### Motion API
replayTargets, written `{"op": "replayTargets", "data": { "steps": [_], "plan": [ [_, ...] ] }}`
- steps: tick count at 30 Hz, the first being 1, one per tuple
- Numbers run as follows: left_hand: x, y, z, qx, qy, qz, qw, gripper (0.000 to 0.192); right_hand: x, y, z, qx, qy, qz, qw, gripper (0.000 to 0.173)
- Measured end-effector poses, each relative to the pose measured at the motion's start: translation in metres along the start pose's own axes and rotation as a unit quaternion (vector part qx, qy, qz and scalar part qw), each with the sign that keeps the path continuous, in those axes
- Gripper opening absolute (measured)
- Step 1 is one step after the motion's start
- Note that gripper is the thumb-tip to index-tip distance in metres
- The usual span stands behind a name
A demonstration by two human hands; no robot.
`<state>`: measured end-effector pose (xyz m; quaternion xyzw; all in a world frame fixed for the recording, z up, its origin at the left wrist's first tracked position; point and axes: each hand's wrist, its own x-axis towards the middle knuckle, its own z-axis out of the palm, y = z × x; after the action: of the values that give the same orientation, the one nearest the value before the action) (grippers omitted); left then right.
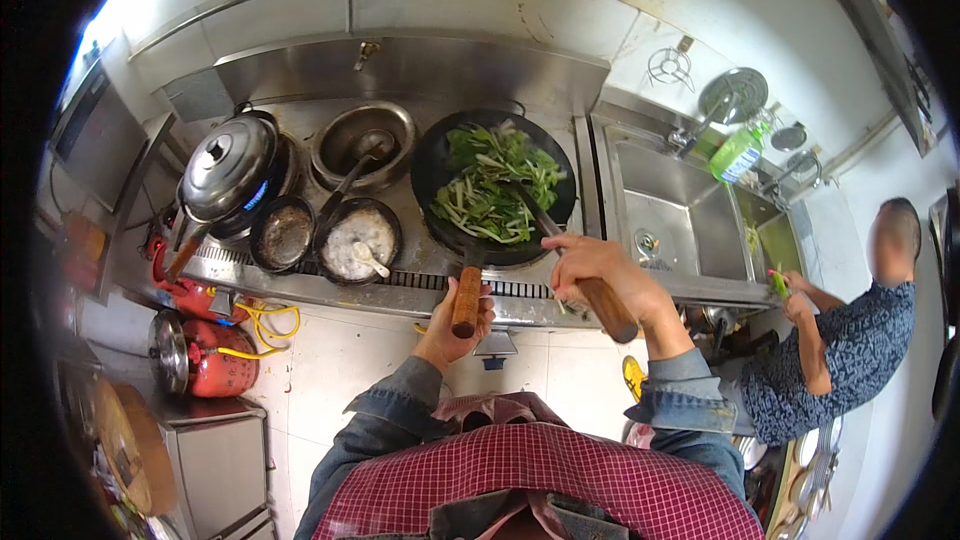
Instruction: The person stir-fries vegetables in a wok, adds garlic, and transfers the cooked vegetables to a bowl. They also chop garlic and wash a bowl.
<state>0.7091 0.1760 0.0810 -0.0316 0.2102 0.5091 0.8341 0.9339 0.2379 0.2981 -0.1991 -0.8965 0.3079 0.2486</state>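
Note:
A black wok [431, 172] sits on the steel stove, holding chopped leafy greens with pale stems [487, 202]. My left hand [448, 326] is closed around the wok's wooden handle [468, 292], which points toward me. In my right hand [604, 270] is a long-handled metal cooking utensil with a wooden grip [607, 311]. Its shaft [541, 217] slants down into the wok, and its working end is hidden among the greens. Left of the wok stands a small black pan [397, 247] with white contents [349, 240] and a white spoon [371, 259].
A lidded pan [229, 165], a dark bowl [283, 232] and a steel basin with a ladle [390, 124] share the stove [420, 300]. A sink [660, 202] adjoins it on the right, where a person [832, 352] holds something green. Red gas cylinders [221, 356] stand lower left.

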Motion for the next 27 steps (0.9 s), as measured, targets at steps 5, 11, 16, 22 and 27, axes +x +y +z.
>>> {"op": "replayTargets", "data": {
  "steps": [5,11,16,22,27],
  "plan": [
    [0.046,-0.057,-0.004,0.751,-0.002,0.379,0.54,0.025,-0.028,0.0,0.006,0.06,0.013,0.098,0.993,0.017],
    [0.138,-0.099,0.026,0.877,-0.018,0.185,0.444,0.024,-0.049,0.028,0.027,0.067,0.032,0.073,0.995,0.016],
    [0.161,-0.105,0.021,0.923,-0.05,0.252,0.286,0.02,-0.033,-0.007,-0.022,0.075,0.121,0.122,0.982,0.017],
    [0.146,-0.09,0.024,0.914,-0.087,0.276,0.284,0.025,-0.013,-0.05,-0.053,0.06,0.057,0.07,0.994,0.01],
    [0.132,-0.086,0.033,0.925,-0.048,0.251,0.281,0.016,-0.009,0.011,-0.03,0.056,0.093,0.082,0.991,0.009]
  ]
}}
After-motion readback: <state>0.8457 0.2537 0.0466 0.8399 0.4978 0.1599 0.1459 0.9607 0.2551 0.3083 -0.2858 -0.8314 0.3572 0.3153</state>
